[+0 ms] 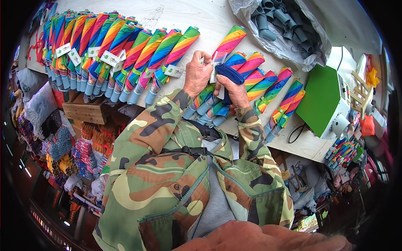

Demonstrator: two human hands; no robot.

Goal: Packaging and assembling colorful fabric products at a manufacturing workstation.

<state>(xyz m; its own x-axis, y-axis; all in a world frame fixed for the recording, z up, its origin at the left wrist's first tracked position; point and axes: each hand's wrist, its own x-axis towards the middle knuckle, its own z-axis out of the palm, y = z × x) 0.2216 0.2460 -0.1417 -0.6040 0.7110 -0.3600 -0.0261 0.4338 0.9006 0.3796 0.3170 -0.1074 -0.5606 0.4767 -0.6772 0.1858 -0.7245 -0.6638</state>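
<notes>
– In the head view, what do we hold?
– Our right hand (238, 93) grips a navy fabric bundle (231, 73) at upper centre; our left hand (197, 74) is curled beside it, on what we cannot tell.
– And the rainbow umbrellas (179, 51)?
– We see them along the worktop (205, 16), upper left and centre.

This looks like a workshop, most likely a small one making or finishing umbrellas. Many alike folded rainbow umbrellas (117, 35) lie in a close row along the near edge of a pale surface (201, 14), toward its left end, with more farther right. An open plastic bag (313, 19) full of matching grey plastic parts (289, 25) and a green-sided machine (317, 100) occupy its right end. Below the left near edge are a wooden crate (86, 109) and heaped textile bundles (86, 152).
</notes>
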